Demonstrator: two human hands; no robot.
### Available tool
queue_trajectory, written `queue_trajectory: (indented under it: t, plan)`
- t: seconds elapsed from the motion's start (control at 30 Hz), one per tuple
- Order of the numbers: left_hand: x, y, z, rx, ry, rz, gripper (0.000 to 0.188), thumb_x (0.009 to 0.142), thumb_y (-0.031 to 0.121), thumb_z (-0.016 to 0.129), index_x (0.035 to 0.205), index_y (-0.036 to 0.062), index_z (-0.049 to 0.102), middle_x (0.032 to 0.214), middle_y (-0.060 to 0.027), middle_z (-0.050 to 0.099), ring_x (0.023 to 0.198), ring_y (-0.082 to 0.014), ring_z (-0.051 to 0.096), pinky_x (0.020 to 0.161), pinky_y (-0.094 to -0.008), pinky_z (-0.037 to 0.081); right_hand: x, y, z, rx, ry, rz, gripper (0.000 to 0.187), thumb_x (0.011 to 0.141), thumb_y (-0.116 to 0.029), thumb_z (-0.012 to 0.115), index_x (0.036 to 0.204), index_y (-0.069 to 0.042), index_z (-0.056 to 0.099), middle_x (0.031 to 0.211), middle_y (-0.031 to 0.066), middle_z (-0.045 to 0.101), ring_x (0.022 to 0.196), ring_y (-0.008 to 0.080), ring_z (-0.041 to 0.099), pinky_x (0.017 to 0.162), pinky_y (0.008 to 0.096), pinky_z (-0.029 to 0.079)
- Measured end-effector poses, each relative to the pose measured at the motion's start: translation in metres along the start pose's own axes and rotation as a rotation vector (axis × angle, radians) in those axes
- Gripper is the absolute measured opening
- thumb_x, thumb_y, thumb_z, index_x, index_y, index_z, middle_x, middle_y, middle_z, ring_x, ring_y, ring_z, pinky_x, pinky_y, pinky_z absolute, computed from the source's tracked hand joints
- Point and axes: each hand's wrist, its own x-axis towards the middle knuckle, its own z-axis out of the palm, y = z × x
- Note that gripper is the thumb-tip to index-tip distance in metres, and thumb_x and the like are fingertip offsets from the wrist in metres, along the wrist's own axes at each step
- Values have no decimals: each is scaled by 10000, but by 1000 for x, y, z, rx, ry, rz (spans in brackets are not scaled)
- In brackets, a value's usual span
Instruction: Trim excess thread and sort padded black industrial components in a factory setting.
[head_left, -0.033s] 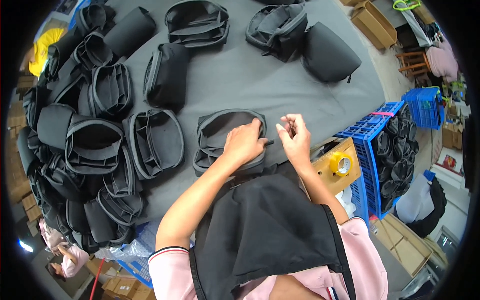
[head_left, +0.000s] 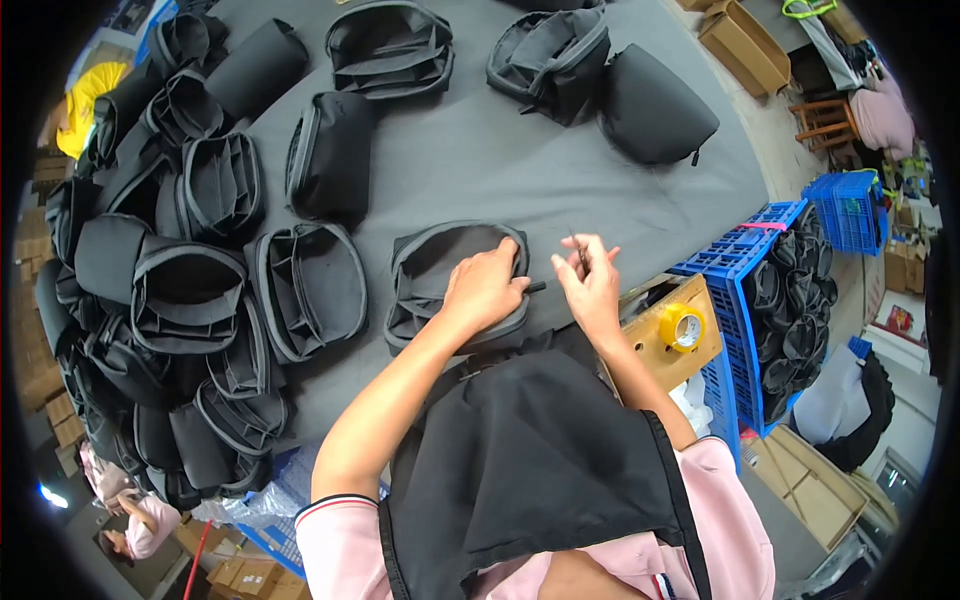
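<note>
Nothing has visibly moved since the earlier frame: both hands sit where they were, over the same open bag.

The left hand (head_left: 487, 288) lies palm down on the right rim of the bag (head_left: 440, 270), fingers curled and pressed onto the fabric edge near a short dark tab that sticks out to the right. The right hand (head_left: 590, 285) is just beside it, fingertips pinched on a thin dark strand (head_left: 577, 250) that stands up from the fingers. The bag lies open, mouth up, near the front edge of the grey table (head_left: 520, 170), showing an inner divider; nothing inside it can be made out.

To the right, a blue slatted crate (head_left: 735, 270) holds a stack of rounded black pieces. In front of it, a roll of yellow tape (head_left: 682, 325) lies flat on a brown cardboard box (head_left: 650, 345).

The bags are soft black cloth, oval, with grey piped rims. A heap (head_left: 150, 300) of them fills the left of the table, some open and nested. More lie along the far side, and a closed one (head_left: 655, 105) is smooth and domed. A black apron (head_left: 530, 460) covers the person's front over pink sleeves.
</note>
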Motion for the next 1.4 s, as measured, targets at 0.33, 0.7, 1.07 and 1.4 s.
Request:
queue_trajectory:
  t: [0.33,0.7,1.07,1.4]
  plan:
    - [-51,-10,-45,-954,-140,58,375,802,127,651,1117,-20,510,1048,-47,570,967,-96,491,866,-263,396,-24,-55,-19,165,-159,-318,239,740,-59,650,952,-33,544,830,78,559,672,172,549,623,270,452]
    - [-60,-17,-32,-800,-196,23,263,817,92,631,1054,5,555,947,3,586,878,-66,506,802,-237,427,-7,-71,-25,-130,-230,-742,194,683,-76,683,862,-62,611,746,52,554,581,194,536,545,302,435]
    - [-61,-6,-35,-1023,-97,79,301,877,196,570,1090,-10,515,982,-31,573,891,-81,506,799,-256,429,-25,-73,-24,132,-165,-430,200,692,14,661,886,-18,624,743,82,548,632,159,539,555,263,432]
    - [-58,-14,-33,-1027,-29,41,208,906,154,508,1025,-13,541,931,-25,604,858,-69,514,781,-242,427,-43,-61,-38,0,-367,-442,251,679,-59,699,914,-70,611,782,50,559,595,170,548,593,284,453]
